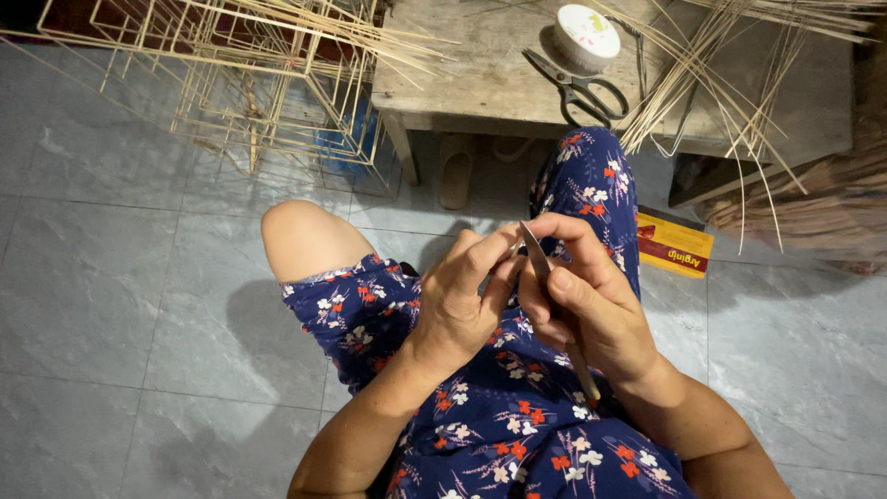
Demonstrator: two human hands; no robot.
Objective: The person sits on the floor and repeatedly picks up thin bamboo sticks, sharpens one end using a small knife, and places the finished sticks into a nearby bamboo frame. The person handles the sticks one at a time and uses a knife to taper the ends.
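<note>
Bamboo, thin and pale, is the stuff between both hands: a narrow pale bamboo sliver stands nearly upright over the lap, just below the front edge of the worn wooden surface. The left hand pinches the sliver's upper part with curled fingers; the right hand is closed around it too, thumb laid along it, and a slim stick end pokes out under that palm. Whether sliver and stick are one piece cannot be told.

On the surface lie black-handled scissors, a round white spool beside them, and a spray of loose bamboo strips that overhangs the surface's right front edge. Left of the surface stands an open frame of bamboo sticks. Grey floor tiles spread wide and bare left of the bare knee. Right of the surface's front edge, on the floor, lies a flat yellow rectangular box with a red band.
</note>
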